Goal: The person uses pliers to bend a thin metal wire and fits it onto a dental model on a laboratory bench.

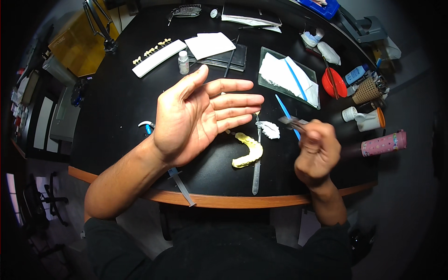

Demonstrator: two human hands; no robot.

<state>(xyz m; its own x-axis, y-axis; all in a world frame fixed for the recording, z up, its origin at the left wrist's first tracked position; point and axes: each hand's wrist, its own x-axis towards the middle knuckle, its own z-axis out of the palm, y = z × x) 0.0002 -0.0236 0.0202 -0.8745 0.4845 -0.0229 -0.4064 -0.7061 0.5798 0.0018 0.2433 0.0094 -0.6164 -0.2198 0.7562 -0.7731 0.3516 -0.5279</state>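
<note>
My left hand (198, 112) is raised over the middle of the table, palm showing, fingers stretched to the right and holding nothing. To its right, my right hand (319, 149) is closed on a small, greyish, flat-looking thing (294, 123), too blurred to name. A yellow horseshoe-shaped dental impression piece (253, 151) lies between the hands. Beside it rests a flat metal spatula (256, 172), with a crumpled white lump (269, 130) close by. A blue stick (283, 107) runs partly behind my right hand. Below my left wrist, a syringe (183, 187) sticks out past the table edge.
At the back left are a white tooth shade holder (158, 58), a small bottle (184, 63) and a dark notebook (238, 58) with papers. A glass slab (313, 74) carries white tissue. Along the right stand a red bowl (334, 84), tubs and a pink bottle (385, 143).
</note>
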